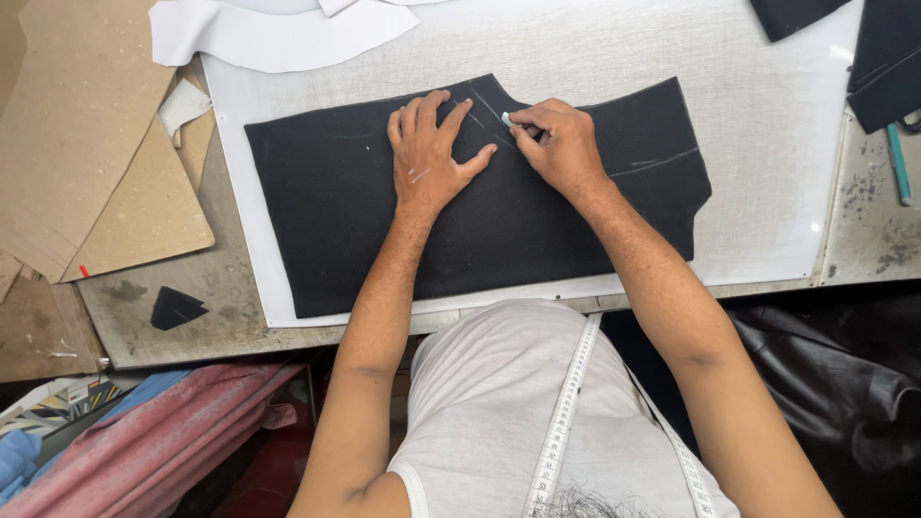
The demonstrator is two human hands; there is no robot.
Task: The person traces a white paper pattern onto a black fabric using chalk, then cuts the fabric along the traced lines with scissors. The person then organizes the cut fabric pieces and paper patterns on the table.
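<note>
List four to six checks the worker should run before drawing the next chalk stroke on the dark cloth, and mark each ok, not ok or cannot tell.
1. Black cloth panel lies flat on the white underlay: ok.
2. Left hand spread flat, pinning the cloth: ok.
3. Chalk piece pinched in the right hand: ok.
4. Chalk edge sharp: cannot tell.
5. Earlier chalk line visible: ok.
6. Measuring tape off the cloth, around the neck: ok.

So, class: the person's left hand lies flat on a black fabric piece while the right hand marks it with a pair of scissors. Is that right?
Not quite. The head view shows the right hand pinching a small white piece of chalk, not scissors. The left hand does lie flat on the black fabric piece.
</note>
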